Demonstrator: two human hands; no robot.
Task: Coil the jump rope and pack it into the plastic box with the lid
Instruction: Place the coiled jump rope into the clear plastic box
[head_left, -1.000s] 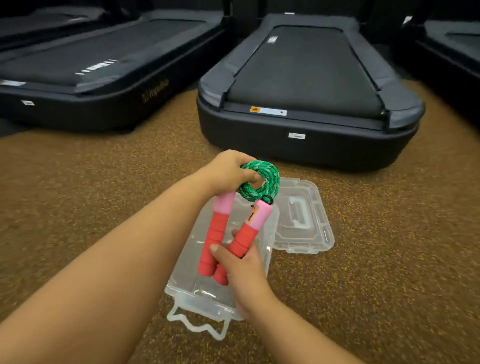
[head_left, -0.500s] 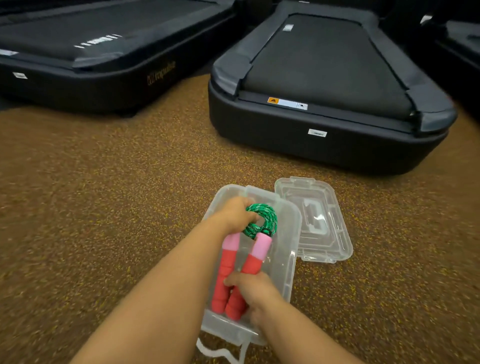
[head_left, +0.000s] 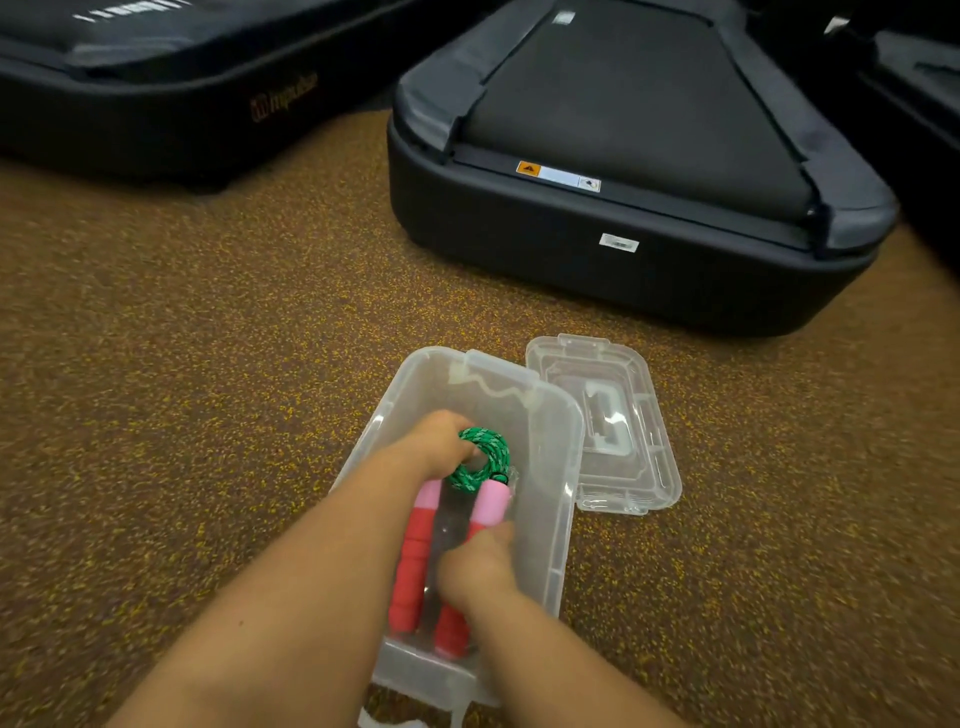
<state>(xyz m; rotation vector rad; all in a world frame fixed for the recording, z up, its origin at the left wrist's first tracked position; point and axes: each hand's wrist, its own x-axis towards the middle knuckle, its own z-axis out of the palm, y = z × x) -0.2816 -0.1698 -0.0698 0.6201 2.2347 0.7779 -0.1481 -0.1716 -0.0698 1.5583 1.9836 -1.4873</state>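
Note:
The jump rope has a green braided cord wound into a small coil (head_left: 480, 460) and two red-and-pink handles (head_left: 413, 561) lying side by side. It sits down inside the clear plastic box (head_left: 550, 431) on the floor. My left hand (head_left: 441, 441) grips the coil at the box's far half. My right hand (head_left: 478, 566) holds the right handle near the box's near end. The clear lid (head_left: 605, 431) lies flat on the floor, touching the box's right side.
The floor is brown speckled rubber (head_left: 182, 389). A black treadmill deck (head_left: 634, 171) lies just beyond the box and lid, another treadmill (head_left: 156, 78) is at the far left, and a third treadmill (head_left: 914, 104) shows at the right edge.
Both hands have lowered the coiled rope from above the box down into it. The camera has tilted down and closer, and the handles now rest inside the box.

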